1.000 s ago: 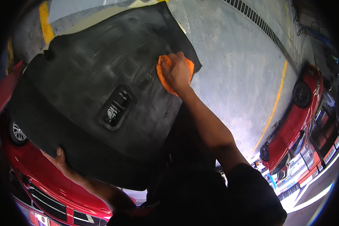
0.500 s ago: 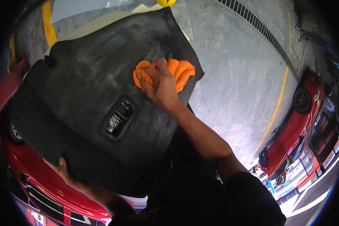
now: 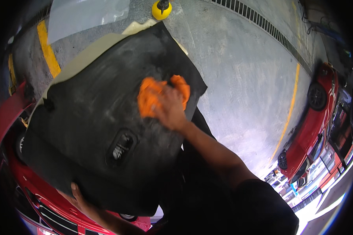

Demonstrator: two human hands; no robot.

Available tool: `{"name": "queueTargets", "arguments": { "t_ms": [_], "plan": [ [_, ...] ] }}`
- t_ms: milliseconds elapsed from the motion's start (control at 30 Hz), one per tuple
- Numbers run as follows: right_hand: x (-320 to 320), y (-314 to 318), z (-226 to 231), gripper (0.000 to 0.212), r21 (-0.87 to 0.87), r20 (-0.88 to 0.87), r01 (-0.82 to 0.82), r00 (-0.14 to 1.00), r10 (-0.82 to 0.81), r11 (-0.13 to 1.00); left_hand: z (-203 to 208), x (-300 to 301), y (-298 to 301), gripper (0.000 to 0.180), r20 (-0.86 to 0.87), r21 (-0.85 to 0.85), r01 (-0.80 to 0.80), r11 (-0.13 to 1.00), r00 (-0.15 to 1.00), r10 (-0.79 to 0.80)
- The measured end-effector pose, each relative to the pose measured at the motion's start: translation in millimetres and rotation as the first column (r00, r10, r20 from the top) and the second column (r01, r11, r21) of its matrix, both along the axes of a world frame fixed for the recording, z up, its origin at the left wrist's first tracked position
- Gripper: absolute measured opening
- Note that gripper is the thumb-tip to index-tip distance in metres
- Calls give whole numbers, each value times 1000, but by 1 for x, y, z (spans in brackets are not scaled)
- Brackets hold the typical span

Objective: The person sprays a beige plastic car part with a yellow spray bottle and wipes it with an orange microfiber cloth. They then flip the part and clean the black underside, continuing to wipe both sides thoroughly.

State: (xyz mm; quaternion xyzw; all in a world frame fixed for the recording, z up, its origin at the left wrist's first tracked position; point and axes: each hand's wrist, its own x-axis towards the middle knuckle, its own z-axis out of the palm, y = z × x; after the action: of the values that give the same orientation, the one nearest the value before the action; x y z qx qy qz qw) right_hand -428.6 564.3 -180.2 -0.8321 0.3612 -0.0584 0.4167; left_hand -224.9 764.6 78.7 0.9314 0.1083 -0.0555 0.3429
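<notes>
A large black panel [image 3: 86, 117], like a car trim board, lies tilted across my front. Whitish smears mark its surface, and an oval recess [image 3: 122, 149] is set into its nearer part. My left hand [image 3: 80, 201] grips the near left edge, thumb on top and the other fingers mostly hidden underneath. On the panel's right part, my right hand [image 3: 171, 107] presses a bunched orange cloth [image 3: 148, 100] against the surface. That hand is slightly blurred. A pale cream layer [image 3: 80, 58] shows beneath the panel along its far left edge.
A yellow round container [image 3: 161, 11] with a dark top stands past the panel's far corner. Beside it, a translucent sheet [image 3: 88, 19] lies on the grey floor. Red cars stand at right [image 3: 302, 137] and lower left [image 3: 53, 201]. A drain grating [image 3: 262, 27] crosses the far floor.
My right hand and the cloth have moved nearer to me over the panel. The whole view has shifted, so the panel sits lower and more of the yellow container shows. My left hand keeps its grip.
</notes>
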Motion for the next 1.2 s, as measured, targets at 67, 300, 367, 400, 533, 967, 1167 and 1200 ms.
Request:
{"name": "queueTargets", "arguments": {
  "t_ms": [67, 300, 367, 400, 533, 967, 1167, 1200],
  "plan": [
    [-1, -36, -63, 50, 13, -80, 227, 971, -225, 974, -6, -1, 1, 90, 31, 86, -58, 995, 998, 55],
    [94, -121, -147, 41, -38, -32, 373, 927, -375, 927, 0, 7, 30, 73, -27, 166, -177, 970, 983, 184],
    [108, -168, -178, 42, -68, -104, 398, 909, -403, 915, -3, 3, 24, 70, -31, 108, -215, 971, 975, 219],
    [107, -188, -189, 44, -6, -143, 403, 906, -399, 915, -3, 4, 25, 70, -51, 85, -239, 967, 968, 244],
    [48, -168, -206, 45, 8, -51, 304, 951, -303, 953, 1, 7, 46, 68, -33, 50, -278, 959, 959, 280],
    [67, -195, -211, 39, 53, 53, 259, 964, -262, 964, -5, -5, 11, 59, 61, 32, -457, 889, 889, 455],
    [124, -182, -157, 36, 28, 266, 127, 955, -130, 992, 4, -10, 144, 52, 58, 425, 503, 753, 815, -577],
    [123, -185, -164, 35, 62, 187, 166, 967, -175, 984, 2, -10, 141, 53, 45, 402, 504, 765, 823, -566]
  ]
}}
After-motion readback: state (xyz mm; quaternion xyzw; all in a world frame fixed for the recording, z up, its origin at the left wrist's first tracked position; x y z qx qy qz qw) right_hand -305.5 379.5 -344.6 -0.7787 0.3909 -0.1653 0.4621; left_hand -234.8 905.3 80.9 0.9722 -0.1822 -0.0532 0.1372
